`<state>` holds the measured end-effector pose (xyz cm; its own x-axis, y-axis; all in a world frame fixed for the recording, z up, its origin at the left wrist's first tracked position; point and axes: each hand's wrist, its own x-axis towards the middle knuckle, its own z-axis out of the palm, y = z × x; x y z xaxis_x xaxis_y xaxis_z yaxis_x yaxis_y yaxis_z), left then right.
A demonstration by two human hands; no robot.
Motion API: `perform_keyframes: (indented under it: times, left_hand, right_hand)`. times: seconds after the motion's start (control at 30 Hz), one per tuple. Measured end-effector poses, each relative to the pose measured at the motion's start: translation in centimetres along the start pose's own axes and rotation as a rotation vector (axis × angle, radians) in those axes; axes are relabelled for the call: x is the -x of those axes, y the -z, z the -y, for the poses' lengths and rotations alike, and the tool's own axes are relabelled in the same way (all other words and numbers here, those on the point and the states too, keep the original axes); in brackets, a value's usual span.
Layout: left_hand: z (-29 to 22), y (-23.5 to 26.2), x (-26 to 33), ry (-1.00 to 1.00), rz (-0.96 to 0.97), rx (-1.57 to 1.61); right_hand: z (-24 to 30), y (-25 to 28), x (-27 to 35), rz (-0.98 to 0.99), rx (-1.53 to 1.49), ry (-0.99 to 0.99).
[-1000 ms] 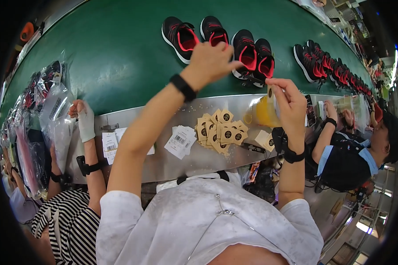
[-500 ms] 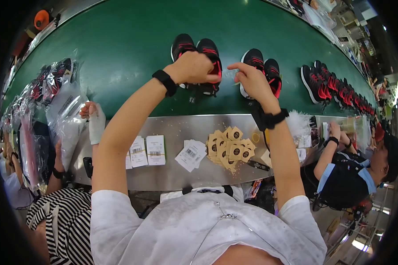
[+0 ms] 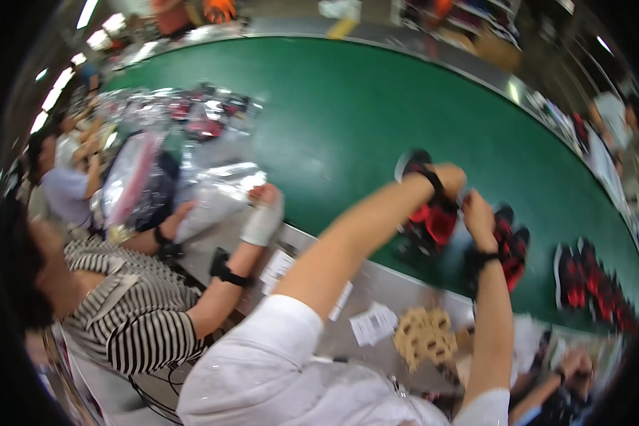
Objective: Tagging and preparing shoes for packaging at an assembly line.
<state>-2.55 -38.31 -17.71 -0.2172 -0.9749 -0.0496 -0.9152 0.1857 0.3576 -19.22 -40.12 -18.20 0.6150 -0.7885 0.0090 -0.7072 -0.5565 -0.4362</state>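
My left hand (image 3: pixel 450 179) hovers over a pair of black and red sneakers (image 3: pixel 433 226), and its wrist and forearm cover part of them. Motion smears its fingers. Close by, my right hand (image 3: pixel 480 216) is raised with curled fingers that look closed; whatever they hold, if anything, is too blurred to make out. Beside that right wrist stands a second pair of black and red sneakers (image 3: pixel 511 248). Both pairs rest on the green belt (image 3: pixel 334 106).
White printed labels (image 3: pixel 373 324) and a heap of tan cardboard tags (image 3: pixel 424 337) lie on the metal ledge. More sneakers (image 3: pixel 593 280) line the right. At left, a co-worker in a striped shirt (image 3: pixel 131 312) handles clear plastic bags (image 3: pixel 224 188).
The view has swung left, bringing the striped-shirt co-worker further in. My hands have come closer together, and the right hand's fingers have gone from extended to curled.
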Motion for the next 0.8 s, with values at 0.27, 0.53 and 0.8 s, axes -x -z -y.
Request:
perform_keyframes:
  times: [0.27,0.53,0.8]
  left_hand:
    - [-0.5,1.8,2.5,0.178,-0.023,0.254]
    - [0.9,1.5,4.3,0.19,-0.252,0.269]
    - [-1.4,1.2,5.4,0.163,-0.392,0.087]
  right_hand:
    - [3.0,2.6,0.1,0.097,0.047,0.099]
    - [3.0,0.8,-1.8,0.045,-0.057,0.314]
    - [3.2,0.3,-1.3,-0.248,0.209,0.278]
